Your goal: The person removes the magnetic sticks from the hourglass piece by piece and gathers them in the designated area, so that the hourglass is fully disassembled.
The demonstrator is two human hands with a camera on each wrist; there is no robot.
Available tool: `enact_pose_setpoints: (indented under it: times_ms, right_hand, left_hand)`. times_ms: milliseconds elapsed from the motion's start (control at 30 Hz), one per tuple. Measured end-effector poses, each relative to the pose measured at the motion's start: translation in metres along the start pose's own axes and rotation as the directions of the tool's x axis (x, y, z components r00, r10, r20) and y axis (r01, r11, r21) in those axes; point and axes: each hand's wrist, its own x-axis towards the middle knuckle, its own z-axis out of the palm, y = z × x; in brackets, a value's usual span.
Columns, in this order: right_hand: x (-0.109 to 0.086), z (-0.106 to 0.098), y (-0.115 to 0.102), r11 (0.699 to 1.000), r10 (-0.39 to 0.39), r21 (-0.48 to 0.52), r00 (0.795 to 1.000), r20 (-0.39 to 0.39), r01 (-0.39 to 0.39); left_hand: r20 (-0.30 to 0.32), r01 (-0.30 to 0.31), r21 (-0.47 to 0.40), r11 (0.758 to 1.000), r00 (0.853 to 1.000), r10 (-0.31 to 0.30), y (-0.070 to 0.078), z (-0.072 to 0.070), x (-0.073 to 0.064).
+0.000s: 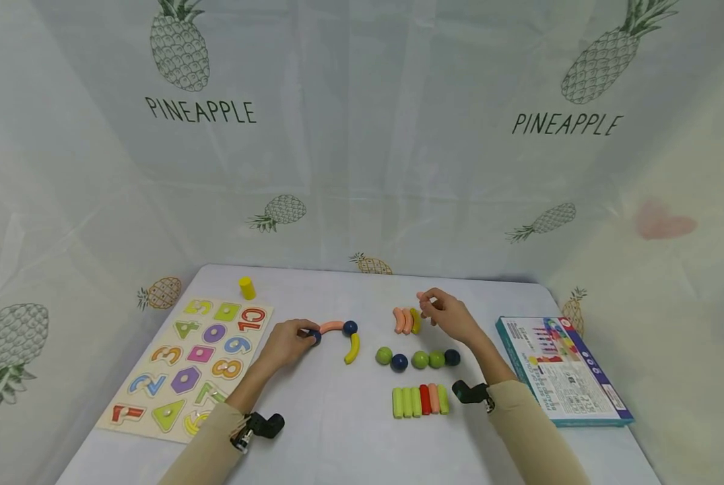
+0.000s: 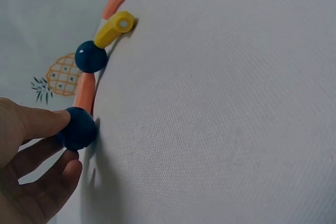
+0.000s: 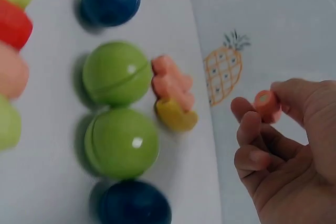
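Between thumb and fingers, my left hand (image 1: 289, 342) pinches a dark blue ball (image 2: 79, 128). That ball joins a curved orange piece (image 1: 331, 326), whose other end meets a second blue ball (image 1: 350, 328). From the second ball a curved yellow piece (image 1: 352, 349) extends toward the near side. My right hand (image 1: 449, 315) is raised and pinches a small orange piece (image 3: 266, 107), seen end-on in the right wrist view with a hole in its end. Close to that hand lie curved orange pieces (image 1: 403, 320) and a curved yellow piece (image 1: 415, 321).
A row of green (image 1: 420, 360) and blue balls (image 1: 399, 363) lies right of centre. Nearer stand green sticks (image 1: 407, 403), a red one (image 1: 425, 400) and an orange one. At left lies a number puzzle board (image 1: 176, 357) with a yellow cylinder (image 1: 247, 288) behind; a box (image 1: 562, 370) lies right.
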Motion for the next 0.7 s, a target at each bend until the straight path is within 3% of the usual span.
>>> enact_pose_setpoints:
  times_ms: [167, 367, 700]
  right_hand:
    - [-0.002, -0.007, 0.018, 0.989, 0.143, 0.025, 0.99, -0.003, -0.143]
    - [-0.001, -0.006, 0.03, 0.961, 0.274, -0.04, 0.962, 0.004, -0.273]
    - [0.008, 0.005, 0.037, 0.914, 0.372, -0.174, 0.928, -0.006, -0.367]
  left_hand:
    - [0.009, 0.011, -0.009, 1.0, 1.0, -0.011, 0.001, -0.001, 0.001]
    - [0.011, 0.021, -0.002, 1.0, 1.0, -0.021, 0.001, 0.0, 0.002]
    - [0.017, 0.028, -0.021, 0.999, 0.999, -0.028, 0.001, -0.001, 0.0]
